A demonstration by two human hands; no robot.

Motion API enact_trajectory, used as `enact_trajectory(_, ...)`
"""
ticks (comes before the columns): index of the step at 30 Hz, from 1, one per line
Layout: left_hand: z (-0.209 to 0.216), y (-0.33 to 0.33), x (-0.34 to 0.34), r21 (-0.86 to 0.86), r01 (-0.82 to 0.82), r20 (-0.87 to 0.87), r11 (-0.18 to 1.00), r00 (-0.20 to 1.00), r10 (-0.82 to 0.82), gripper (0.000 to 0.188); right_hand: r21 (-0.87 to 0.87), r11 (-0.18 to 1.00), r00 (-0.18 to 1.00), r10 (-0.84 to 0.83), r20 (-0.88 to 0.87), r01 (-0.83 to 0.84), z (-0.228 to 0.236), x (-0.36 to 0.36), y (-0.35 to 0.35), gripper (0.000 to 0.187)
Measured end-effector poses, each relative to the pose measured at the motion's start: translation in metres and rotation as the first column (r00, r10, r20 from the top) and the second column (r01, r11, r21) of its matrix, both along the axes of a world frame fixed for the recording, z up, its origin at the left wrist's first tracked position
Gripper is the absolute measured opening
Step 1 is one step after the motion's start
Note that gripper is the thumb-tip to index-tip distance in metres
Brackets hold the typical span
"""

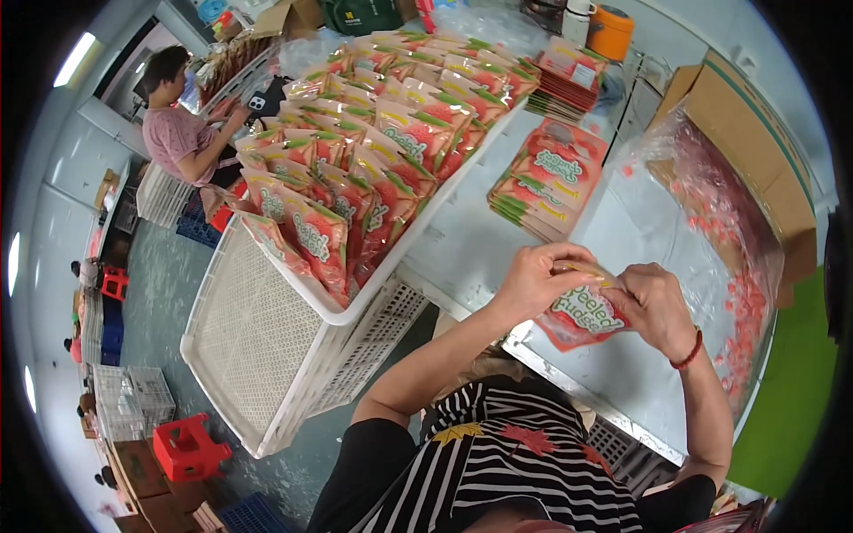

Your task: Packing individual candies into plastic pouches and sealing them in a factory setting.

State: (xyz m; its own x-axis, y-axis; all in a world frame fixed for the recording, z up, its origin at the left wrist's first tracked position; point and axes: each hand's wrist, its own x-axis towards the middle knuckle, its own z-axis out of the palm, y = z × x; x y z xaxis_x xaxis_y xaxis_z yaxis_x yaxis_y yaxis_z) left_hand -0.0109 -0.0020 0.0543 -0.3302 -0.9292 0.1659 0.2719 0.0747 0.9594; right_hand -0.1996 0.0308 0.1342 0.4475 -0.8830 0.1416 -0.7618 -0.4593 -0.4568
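Observation:
Over the near edge of the pale table (640,377), I hold up a red and pink candy pouch (582,318) by its top edge. My left hand (542,280) pinches the top's left side. Its right side is between the fingers of my right hand (659,306). Whether the pouch's mouth is parted cannot be made out. Just beyond my hands lie overlapping flat pouches (553,173) of the same print. To the right, loose pink wrapped candies (742,311) spill along clear plastic from a cardboard box (742,133).
Left of the table, a white tray (391,293) full of upright filled pouches (400,133) rests on stacked white crates (258,329). A pile of flat pouches (569,80) and an orange container (610,34) stand at the back. Another person (182,124) sits at far left, near a red stool (189,449).

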Motion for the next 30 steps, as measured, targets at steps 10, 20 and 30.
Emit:
enact_trajectory(10, 0.002, 0.009, 0.019, -0.194, 0.007, 0.237, 0.981, 0.971, 0.040, 0.021, 0.028, 0.998, 0.997, 0.062, -0.038, -0.061, 0.009, 0.025, -0.008, 0.019)
enact_trajectory(20, -0.009, 0.005, 0.046, 0.064, -0.144, -0.186, 0.988, 0.970, 0.154, 0.009, 0.089, 0.993, 0.996, 0.081, -0.033, -0.078, 0.005, 0.039, -0.009, 0.031)
enact_trajectory(30, -0.003, -0.003, 0.058, 0.095, -0.167, -0.108, 0.981, 0.978, 0.177, 0.009, 0.194, 0.979, 0.994, 0.044, 0.102, -0.063, 0.003, 0.033, -0.008, 0.027)
